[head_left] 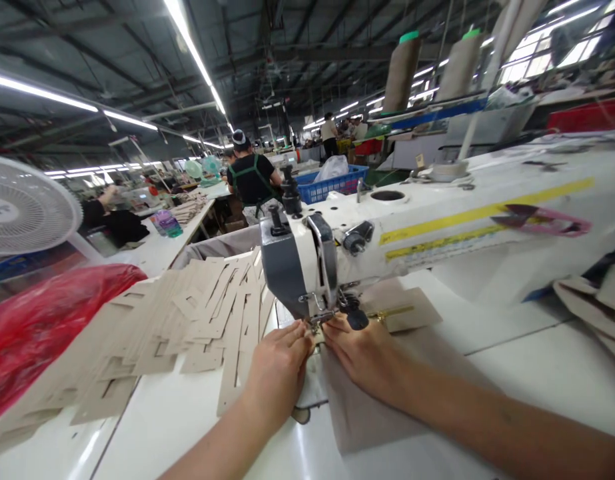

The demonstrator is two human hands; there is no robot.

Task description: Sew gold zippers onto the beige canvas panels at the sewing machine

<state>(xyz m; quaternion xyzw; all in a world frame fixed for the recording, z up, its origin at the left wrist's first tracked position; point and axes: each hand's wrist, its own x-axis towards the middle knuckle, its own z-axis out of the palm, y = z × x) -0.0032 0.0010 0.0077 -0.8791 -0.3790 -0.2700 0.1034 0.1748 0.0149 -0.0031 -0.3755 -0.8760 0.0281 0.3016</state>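
A white and grey sewing machine (297, 267) stands before me, its presser foot and needle area between my fingertips. My left hand (282, 357) is closed at the left of the foot, fingers together and pinching the edge of a beige fabric piece (317, 338); its thumb is mostly hidden. On the other side, my right hand (364, 350) lies flat with fingers stretched out, pressing on a larger grey-beige fabric panel (354, 420). Behind the right hand, a brass-coloured zipper (394, 312) shows on the fabric. The stitching point itself is too small to make out.
Cut beige pieces with slots (187, 320) overlap across the left of the table. Beside them lies a red plastic bag (72, 320), near a white fan (22, 207). Pink-handled snips (547, 220) rest on the machine arm. Thread cones (402, 73) stand above. A person (252, 173) sits ahead.
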